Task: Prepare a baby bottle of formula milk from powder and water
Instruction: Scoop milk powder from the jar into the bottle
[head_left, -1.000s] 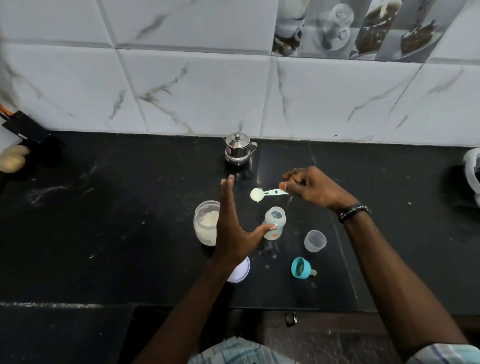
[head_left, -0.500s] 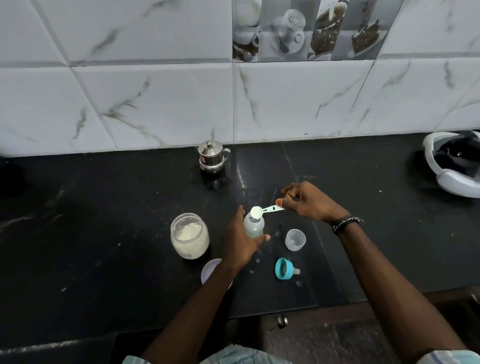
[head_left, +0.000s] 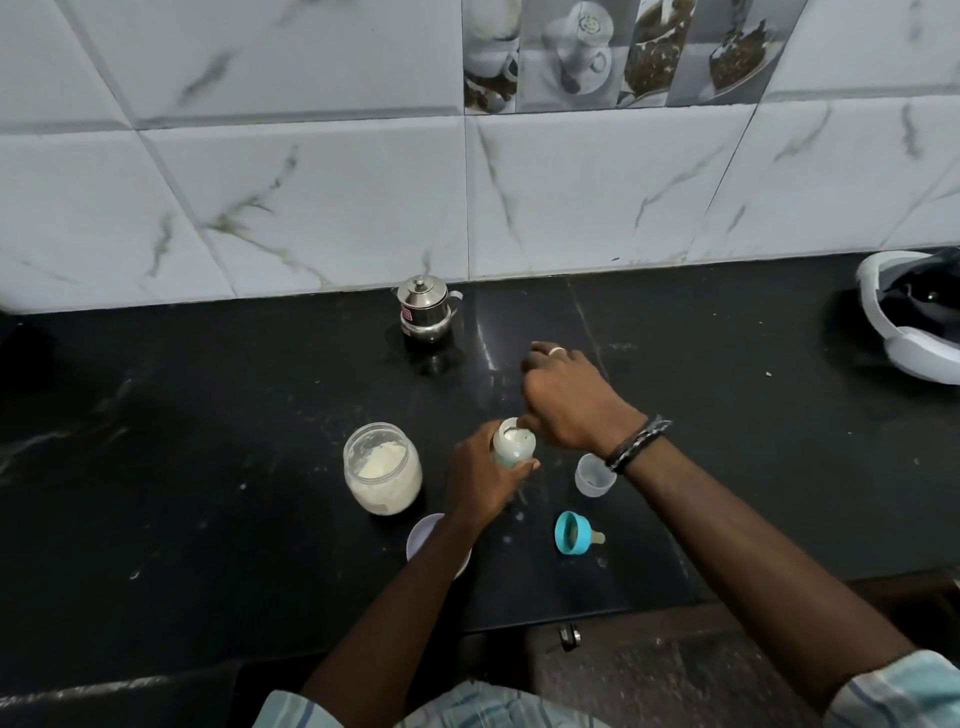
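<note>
While gripped, bottle upright

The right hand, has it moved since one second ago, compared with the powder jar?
Yes. The right hand came toward the powder jar, lower and nearer, and is now over the mouth of the baby bottle.

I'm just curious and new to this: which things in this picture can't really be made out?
- Scoop: head view, hidden under the right hand at the bottle mouth.
- Bottle's lower body: wrapped by the left hand.
- White lid: partly covered by the left forearm.
- White object at far right: cut off by the frame edge.
- Steel pot label: too small to read.
</note>
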